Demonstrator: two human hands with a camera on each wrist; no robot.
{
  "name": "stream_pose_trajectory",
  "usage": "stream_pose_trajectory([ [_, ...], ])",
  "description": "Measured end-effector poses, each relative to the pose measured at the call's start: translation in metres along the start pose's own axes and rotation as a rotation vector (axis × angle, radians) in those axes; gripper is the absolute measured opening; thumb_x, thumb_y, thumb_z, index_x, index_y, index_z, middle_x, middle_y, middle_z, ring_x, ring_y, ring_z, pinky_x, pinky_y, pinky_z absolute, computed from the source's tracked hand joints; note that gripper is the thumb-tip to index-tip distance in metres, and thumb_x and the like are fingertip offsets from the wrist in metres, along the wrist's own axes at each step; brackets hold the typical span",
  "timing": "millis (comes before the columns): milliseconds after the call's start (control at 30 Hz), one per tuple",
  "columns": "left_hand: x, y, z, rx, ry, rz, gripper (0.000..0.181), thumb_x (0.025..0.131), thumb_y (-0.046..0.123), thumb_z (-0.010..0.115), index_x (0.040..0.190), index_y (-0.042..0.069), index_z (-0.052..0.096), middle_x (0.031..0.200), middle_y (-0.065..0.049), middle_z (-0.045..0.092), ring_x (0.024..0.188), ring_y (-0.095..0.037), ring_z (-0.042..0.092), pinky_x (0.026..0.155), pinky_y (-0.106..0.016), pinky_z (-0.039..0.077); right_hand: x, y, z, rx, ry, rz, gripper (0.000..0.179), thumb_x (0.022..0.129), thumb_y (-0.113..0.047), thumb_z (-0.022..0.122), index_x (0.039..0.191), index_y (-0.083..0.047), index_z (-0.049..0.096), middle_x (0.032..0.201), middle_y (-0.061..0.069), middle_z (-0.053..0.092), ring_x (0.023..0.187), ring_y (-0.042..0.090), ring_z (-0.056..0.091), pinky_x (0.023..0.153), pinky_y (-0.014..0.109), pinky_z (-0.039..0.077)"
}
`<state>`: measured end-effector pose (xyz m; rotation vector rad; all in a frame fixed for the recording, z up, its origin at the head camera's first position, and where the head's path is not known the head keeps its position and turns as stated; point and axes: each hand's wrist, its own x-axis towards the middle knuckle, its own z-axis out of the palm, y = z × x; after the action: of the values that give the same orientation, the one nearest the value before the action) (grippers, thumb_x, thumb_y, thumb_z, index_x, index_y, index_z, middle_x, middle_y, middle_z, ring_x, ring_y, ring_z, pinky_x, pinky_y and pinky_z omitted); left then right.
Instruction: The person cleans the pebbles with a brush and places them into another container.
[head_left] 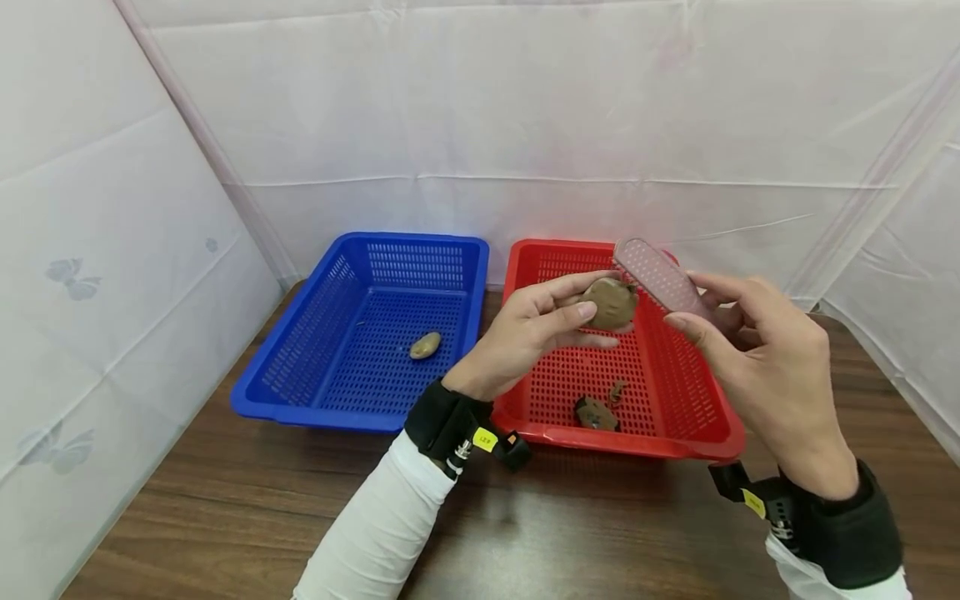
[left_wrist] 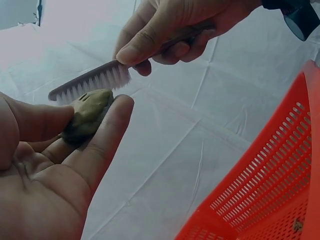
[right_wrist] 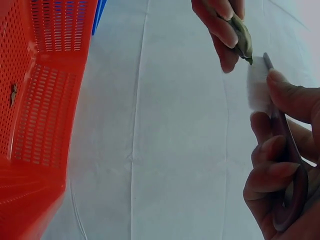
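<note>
In the head view, my left hand (head_left: 532, 329) pinches a muddy brown clam (head_left: 611, 303) between thumb and fingers above the red basket (head_left: 626, 442). My right hand (head_left: 765, 354) grips a mauve brush (head_left: 663, 279) by its handle. In the left wrist view, the white bristles of the brush (left_wrist: 92, 82) point down, right at the top of the clam (left_wrist: 92, 110). From the right wrist, the brush head (right_wrist: 260, 85) shows close beside the tip of the clam (right_wrist: 243, 40). A second mud-covered lump (head_left: 597, 413) lies in the red basket.
A blue basket (head_left: 315, 412) stands left of the red one, with a cleaner, pale clam (head_left: 425, 345) inside. A small bit of mud (head_left: 617, 392) lies on the red basket's floor. Both baskets stand on a wooden table (head_left: 225, 500); white sheeting (head_left: 525, 108) hangs behind.
</note>
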<state>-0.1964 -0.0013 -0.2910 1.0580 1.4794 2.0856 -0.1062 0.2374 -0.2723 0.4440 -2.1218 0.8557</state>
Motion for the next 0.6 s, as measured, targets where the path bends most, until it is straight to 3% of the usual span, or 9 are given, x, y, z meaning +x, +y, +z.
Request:
stream_pose_trajectory([
  [100, 0.001, 0.000, 0.001, -0.005, 0.028, 0.011, 0.046, 0.112, -0.004, 0.046, 0.157, -0.006, 0.045, 0.142, -0.027, 0.059, 0.123, -0.039, 0.066, 0.103, -0.046, 0.058, 0.000, -0.003, -0.002, 0.052, 0.017, -0.012, 0.046, 0.089, -0.008, 0.088, 0.132, -0.001, 0.073, 0.101, -0.001, 0.067, 0.075, 0.001, 0.058, 0.071, 0.004, 0.049],
  [200, 0.001, 0.001, 0.002, -0.012, 0.042, 0.022, 0.046, 0.112, -0.003, 0.045, 0.158, -0.005, 0.043, 0.145, -0.026, 0.057, 0.127, -0.041, 0.064, 0.103, -0.045, 0.057, 0.000, -0.006, -0.001, 0.089, -0.021, -0.044, 0.046, 0.091, -0.020, 0.087, 0.130, 0.000, 0.074, 0.099, 0.000, 0.066, 0.075, 0.004, 0.056, 0.068, 0.005, 0.048],
  [333, -0.001, 0.003, 0.003, -0.019, 0.038, 0.020, 0.047, 0.112, -0.003, 0.046, 0.159, -0.004, 0.043, 0.146, -0.026, 0.058, 0.128, -0.042, 0.064, 0.104, -0.045, 0.057, 0.001, -0.007, 0.005, 0.062, -0.066, -0.062, 0.051, 0.092, -0.033, 0.083, 0.130, 0.000, 0.074, 0.094, 0.004, 0.065, 0.075, 0.003, 0.052, 0.067, 0.005, 0.046],
  [367, -0.001, 0.003, 0.003, -0.020, 0.037, 0.016, 0.047, 0.112, -0.003, 0.047, 0.159, -0.003, 0.043, 0.146, -0.026, 0.058, 0.128, -0.042, 0.064, 0.104, -0.045, 0.057, 0.001, -0.007, 0.006, 0.047, -0.071, -0.063, 0.049, 0.091, -0.028, 0.084, 0.130, 0.000, 0.073, 0.094, 0.005, 0.065, 0.075, 0.002, 0.052, 0.067, 0.005, 0.046],
  [467, -0.001, 0.005, 0.004, -0.013, 0.030, 0.013, 0.047, 0.112, -0.002, 0.048, 0.159, -0.003, 0.044, 0.146, -0.025, 0.058, 0.126, -0.042, 0.065, 0.103, -0.046, 0.058, 0.001, -0.006, 0.007, 0.040, -0.048, -0.058, 0.061, 0.092, -0.046, 0.076, 0.130, 0.002, 0.073, 0.096, 0.009, 0.068, 0.075, -0.001, 0.055, 0.069, 0.004, 0.046],
  [567, -0.001, 0.005, 0.005, -0.004, 0.020, 0.010, 0.047, 0.112, -0.002, 0.048, 0.158, -0.004, 0.044, 0.146, -0.026, 0.059, 0.125, -0.042, 0.065, 0.103, -0.047, 0.058, 0.002, -0.004, 0.007, 0.034, -0.023, -0.059, 0.065, 0.092, -0.050, 0.075, 0.128, 0.004, 0.073, 0.097, 0.011, 0.070, 0.075, -0.004, 0.056, 0.071, 0.003, 0.047],
  [600, -0.001, 0.005, 0.005, -0.001, 0.018, 0.011, 0.046, 0.112, -0.003, 0.048, 0.158, -0.005, 0.044, 0.145, -0.026, 0.059, 0.125, -0.042, 0.066, 0.103, -0.048, 0.058, 0.002, -0.003, 0.007, 0.036, -0.010, -0.055, 0.072, 0.090, -0.058, 0.070, 0.127, 0.004, 0.073, 0.097, 0.012, 0.070, 0.076, -0.006, 0.056, 0.072, 0.003, 0.046],
])
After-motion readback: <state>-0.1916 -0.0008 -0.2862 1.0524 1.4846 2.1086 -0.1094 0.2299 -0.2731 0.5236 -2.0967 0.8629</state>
